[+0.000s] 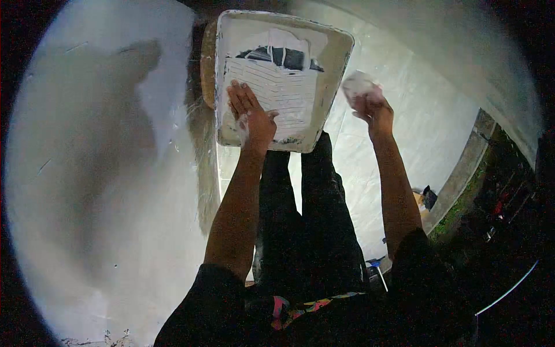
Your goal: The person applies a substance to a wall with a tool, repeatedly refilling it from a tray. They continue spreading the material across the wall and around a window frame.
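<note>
A paint tray (341, 52) smeared with white paint is in front of me, its ridged slope toward me and a dark patch showing through the paint at its far end. My left hand (254, 115) lies over the tray's near left part, fingers stretched out and palm down, with white smears on it. To the right of the tray, my right hand (373, 110) is raised with its fingers round a pale, rounded wad (359, 85). The wad is blurred, and I cannot tell whether it is cloth or sponge.
A brown rounded edge (208, 63) shows behind the tray's left side. A pale wall (87, 173) with a shadow on it fills the left. Light flooring (416, 110) runs to a raised curb (462, 168) on the right, with greenery beyond. Small objects (426, 199) lie near the curb.
</note>
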A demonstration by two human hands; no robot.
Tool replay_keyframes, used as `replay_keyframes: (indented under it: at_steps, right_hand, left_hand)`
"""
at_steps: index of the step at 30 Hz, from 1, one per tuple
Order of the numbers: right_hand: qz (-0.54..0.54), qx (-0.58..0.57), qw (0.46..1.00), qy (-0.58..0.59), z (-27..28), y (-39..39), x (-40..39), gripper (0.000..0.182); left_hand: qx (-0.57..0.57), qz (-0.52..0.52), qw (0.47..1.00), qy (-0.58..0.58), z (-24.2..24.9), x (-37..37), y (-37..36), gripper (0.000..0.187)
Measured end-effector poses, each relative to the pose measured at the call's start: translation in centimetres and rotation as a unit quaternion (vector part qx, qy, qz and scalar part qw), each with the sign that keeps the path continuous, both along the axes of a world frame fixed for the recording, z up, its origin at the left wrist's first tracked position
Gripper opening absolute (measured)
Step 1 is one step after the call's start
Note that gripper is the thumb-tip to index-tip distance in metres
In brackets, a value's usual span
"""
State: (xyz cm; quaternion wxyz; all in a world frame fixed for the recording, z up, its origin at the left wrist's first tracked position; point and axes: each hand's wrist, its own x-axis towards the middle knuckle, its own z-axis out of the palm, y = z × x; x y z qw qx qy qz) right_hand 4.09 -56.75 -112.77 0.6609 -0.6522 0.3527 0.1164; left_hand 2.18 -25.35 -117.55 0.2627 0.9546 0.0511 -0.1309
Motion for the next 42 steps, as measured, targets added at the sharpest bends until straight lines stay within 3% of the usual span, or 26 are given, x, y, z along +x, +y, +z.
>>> replay_keyframes:
  at_steps: [2, 4, 6, 7, 8, 10, 14, 19, 20, 24, 28, 29, 31, 32, 34, 35, 36, 38, 39, 42]
  right_hand:
    - [-0.151, 0.011, 0.987, 0.061, 0.1, -2.0, -0.8, 0.035]
    - [-0.140, -0.044, 0.989, 0.033, 1.2, -1.7, -0.6, 0.037]
    - [0.038, -0.152, 0.983, -0.095, 3.5, 0.1, 0.5, 0.032]
    - [0.150, -0.287, 0.937, -0.132, 4.5, 1.7, 1.2, 0.028]
    - [0.201, -0.346, 0.875, -0.272, 4.5, 3.2, 2.4, 0.050]
    - [0.352, -0.549, 0.707, -0.275, 7.1, 6.0, 4.8, 0.057]
    - [0.443, -0.642, 0.597, -0.189, 3.7, 6.5, 1.9, 0.076]
    - [0.505, -0.476, 0.695, -0.190, 6.2, 10.0, -3.0, 0.058]
    - [0.501, -0.443, 0.728, -0.149, 7.0, 11.4, -2.3, 0.057]
    - [0.423, -0.411, 0.766, -0.254, 3.0, 15.0, 3.5, 0.053]
    - [0.426, -0.446, 0.687, -0.385, -0.3, 18.2, 11.3, 0.056]
    - [0.424, -0.445, 0.689, -0.383, -1.6, 18.5, 12.0, 0.056]
    - [0.434, -0.490, 0.641, -0.400, -3.3, 19.4, 12.2, 0.055]
    - [0.435, -0.489, 0.642, -0.399, -3.7, 19.7, 11.2, 0.055]
    - [0.496, -0.494, 0.670, -0.247, -3.0, 20.3, 8.8, 0.058]
    - [0.437, -0.520, 0.655, -0.331, -4.1, 20.4, 7.1, 0.055]
    - [0.439, -0.520, 0.652, -0.336, -3.0, 20.4, 7.0, 0.055]
    - [0.508, -0.478, 0.677, -0.234, -0.8, 20.1, 6.5, 0.050]
    - [0.467, -0.466, 0.687, -0.306, -1.8, 19.8, 7.2, 0.046]
    - [0.464, -0.477, 0.680, -0.310, -0.2, 20.6, 11.7, 0.046]
  left_hand:
    - [0.019, -0.006, 1.000, 0.000, -0.2, 0.0, -0.1, 0.114]
    - [0.018, -0.008, 1.000, -0.003, -0.3, 0.2, 0.0, 0.115]
    - [0.019, -0.008, 1.000, 0.011, -0.2, -0.4, 0.0, 0.115]
    - [0.025, -0.009, 1.000, 0.010, -0.1, -0.4, -0.1, 0.115]
    - [0.032, -0.009, 0.999, 0.002, -0.1, 0.0, -0.1, 0.114]
    - [0.022, -0.009, 1.000, -0.009, -0.2, -0.1, 0.0, 0.114]
    - [0.026, -0.005, 1.000, 0.004, 0.2, -0.1, -0.1, 0.116]
    - [0.022, -0.006, 1.000, 0.021, 0.7, 0.3, 0.0, 0.118]
    - [0.022, -0.006, 0.999, 0.028, 0.7, 0.3, 0.0, 0.117]
    - [0.025, 0.000, 0.999, 0.032, 0.9, 0.3, -0.1, 0.114]
    - [0.016, -0.001, 0.998, -0.053, -0.6, -0.4, 0.0, 0.112]
    - [-0.007, 0.001, 0.997, -0.077, -0.8, -0.4, 0.1, 0.111]
    - [0.001, -0.003, 0.998, -0.063, -0.3, -0.3, 0.2, 0.111]
    - [0.007, -0.005, 0.999, -0.049, 0.1, -0.2, 0.1, 0.110]
    - [0.012, -0.003, 0.999, -0.046, -0.3, -0.2, 0.1, 0.110]
    - [0.017, 0.000, 0.999, -0.044, -0.4, -0.2, 0.1, 0.111]
    - [0.018, 0.006, 0.999, -0.047, -0.6, -0.1, 0.1, 0.111]
    - [0.035, -0.001, 0.999, -0.041, -0.9, -0.4, 0.0, 0.112]
    - [0.035, -0.001, 0.999, -0.041, -0.6, -0.3, 0.0, 0.112]
    - [0.005, 0.006, 1.000, -0.011, 0.4, 0.1, 0.0, 0.112]
